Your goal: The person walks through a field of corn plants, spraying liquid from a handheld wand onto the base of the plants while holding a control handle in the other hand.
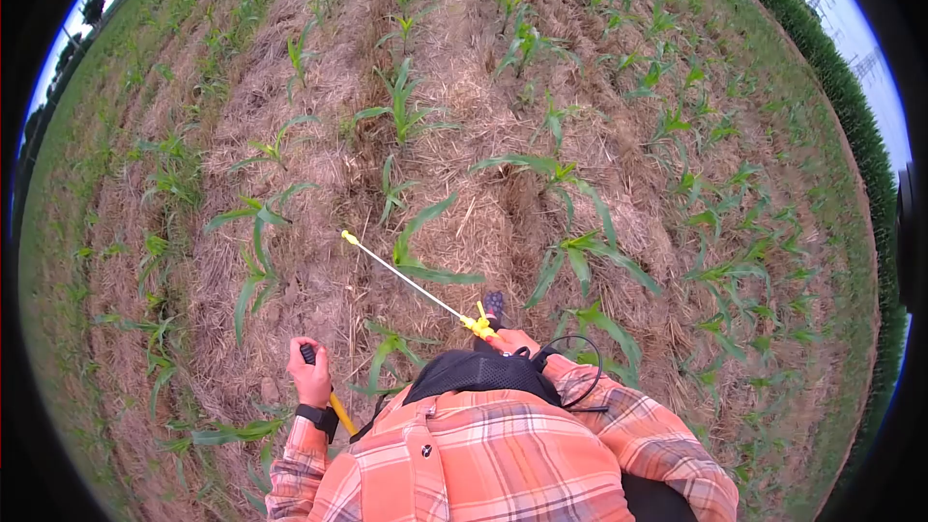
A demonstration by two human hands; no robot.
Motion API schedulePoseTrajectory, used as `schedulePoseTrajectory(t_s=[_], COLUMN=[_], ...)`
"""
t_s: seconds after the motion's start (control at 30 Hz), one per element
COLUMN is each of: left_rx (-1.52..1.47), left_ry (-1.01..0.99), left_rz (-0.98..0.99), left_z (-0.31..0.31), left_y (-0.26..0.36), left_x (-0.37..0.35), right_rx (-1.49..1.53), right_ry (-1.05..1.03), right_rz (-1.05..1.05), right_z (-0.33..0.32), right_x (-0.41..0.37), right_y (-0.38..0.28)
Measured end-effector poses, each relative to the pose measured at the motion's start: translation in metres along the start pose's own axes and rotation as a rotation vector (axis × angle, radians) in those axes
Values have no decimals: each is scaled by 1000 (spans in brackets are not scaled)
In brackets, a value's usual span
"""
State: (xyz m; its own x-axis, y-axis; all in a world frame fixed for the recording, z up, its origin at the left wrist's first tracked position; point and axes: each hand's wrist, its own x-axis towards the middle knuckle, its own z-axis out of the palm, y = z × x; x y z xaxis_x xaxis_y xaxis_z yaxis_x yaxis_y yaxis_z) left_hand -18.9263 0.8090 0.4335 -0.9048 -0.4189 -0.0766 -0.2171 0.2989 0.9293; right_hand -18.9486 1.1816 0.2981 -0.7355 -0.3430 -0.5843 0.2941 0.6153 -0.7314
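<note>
My left hand [308, 372] is closed around the black grip of a yellow pump lever [341, 414], low at the left side of my body. In front of my waist, my right hand [516, 341] is wrapped round the yellow handle of a spray wand [411, 282]. Its thin white tube slants forward and left, ending in a yellow nozzle [349, 237] over the straw-covered ground. A young corn plant [404, 251] stands just beyond the tube, and its low leaf lies close to the wand in this view. The black hose [598, 367] loops beside my right forearm.
Rows of young corn plants [399, 106] run ahead through dry straw [464, 203]. More plants [580, 249] grow close to my right, and others [259, 217] to my left. One dark shoe [494, 304] shows below the wand handle. Tall green growth [851, 87] borders the field at right.
</note>
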Motion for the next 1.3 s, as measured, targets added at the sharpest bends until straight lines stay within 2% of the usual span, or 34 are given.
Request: schedulePoseTrajectory(t_s=[0.1,0.17,0.2,0.33,0.43,0.47,0.63,0.7,0.77,0.83,1.03,1.1,1.17,1.3], left_rx=[4,-3,64,108,92,94,80,100,132,133,150,153,130,62], left_ry=[24,31,42,-24,-57,-63,-100,-108,-114,-122,-161,-167,-164,-144], left_rz=[21,-18,49,67,68,68,69,92,104,73,152,95,211,97], left_z=[20,37,46,86,116,124,170,181,186,190,215,223,229,218], left_y=[15,28,24,39,60,65,88,83,81,90,104,108,106,124], left_x=[23,39,50,83,102,108,136,149,158,169,229,258,292,331], right_rx=[-30,35,109,120,259,445,672,812,848,970,987,1015,915,827], right_ry=[83,114,187,222,325,341,475,571,607,715,850,842,840,754], right_rz=[-4,88,46,135,255,321,361,458,479,389,451,468,465,486], right_z=[-24,-48,-60,-98,-129,-146,-190,-210,-224,-237,-264,-274,-277,-290], right_x=[29,42,41,64,61,51,59,62,67,71,106,123,147,189], right_y=[16,20,18,51,58,43,70,74,80,85,76,61,52,10])
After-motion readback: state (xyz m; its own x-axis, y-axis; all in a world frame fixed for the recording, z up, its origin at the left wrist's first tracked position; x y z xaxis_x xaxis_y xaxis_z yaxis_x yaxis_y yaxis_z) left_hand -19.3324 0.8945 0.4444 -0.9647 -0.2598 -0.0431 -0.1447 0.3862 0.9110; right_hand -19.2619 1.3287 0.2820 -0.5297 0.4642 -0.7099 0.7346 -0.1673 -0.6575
